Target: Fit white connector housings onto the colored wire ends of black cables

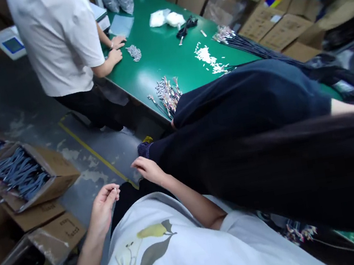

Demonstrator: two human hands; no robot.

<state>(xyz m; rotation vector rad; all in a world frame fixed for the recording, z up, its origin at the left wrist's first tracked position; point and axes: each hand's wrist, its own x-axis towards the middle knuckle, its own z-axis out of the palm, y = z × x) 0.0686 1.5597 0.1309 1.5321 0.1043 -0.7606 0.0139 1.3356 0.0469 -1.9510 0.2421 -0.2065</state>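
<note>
Above my lap, my left hand [105, 202] is raised with its fingertips pinched together on a tiny pale piece that is too small to name. My right hand [149, 170] hovers to the right of it, palm down with curled fingers, and the hands are apart. Whether anything lies under the right fingertips is hidden. Both hands are off the green table [141, 82]. A bundle of cables with colourful wire ends [169, 95] lies at the table's near edge, beyond my right hand.
A person in dark clothes [244, 112] leans across close on my right. Another person in a white shirt [59, 39] stands at the table's left side. Open cartons of grey cables [57, 177] are at left. White pieces [208, 58] and black cables [251, 47] lie on the table.
</note>
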